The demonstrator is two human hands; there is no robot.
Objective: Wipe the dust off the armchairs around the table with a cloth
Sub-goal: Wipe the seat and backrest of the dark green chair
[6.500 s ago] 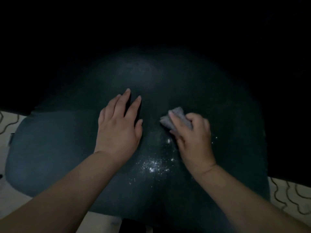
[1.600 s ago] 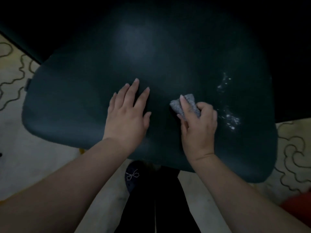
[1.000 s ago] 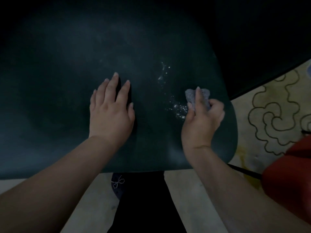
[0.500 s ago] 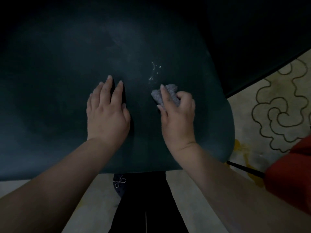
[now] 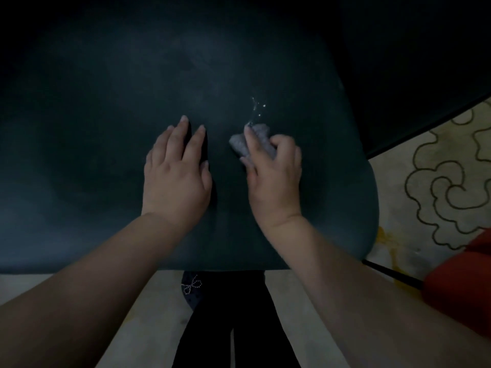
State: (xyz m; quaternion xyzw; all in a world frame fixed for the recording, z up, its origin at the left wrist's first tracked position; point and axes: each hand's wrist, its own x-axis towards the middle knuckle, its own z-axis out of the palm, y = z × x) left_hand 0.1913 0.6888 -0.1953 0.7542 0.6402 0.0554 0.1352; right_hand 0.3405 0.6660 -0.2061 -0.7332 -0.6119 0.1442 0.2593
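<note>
Since half a second earlier, right hand and cloth had edged toward the white dust specks; most of that patch was gone.
Right hand's fingers were curled round the bunched grey cloth, pressed on the dark armchair seat. Left hand lay flat on the seat, fingers straight, holding nothing. Cloth judged light, soft and crushable, best gripped as a wad; seat appeared smooth, probably slippery.

We see a cream rug w/ dark swirl lines far right, a red rounded thing near right, and a dark slipper w/ bow stitching near centre.
</note>
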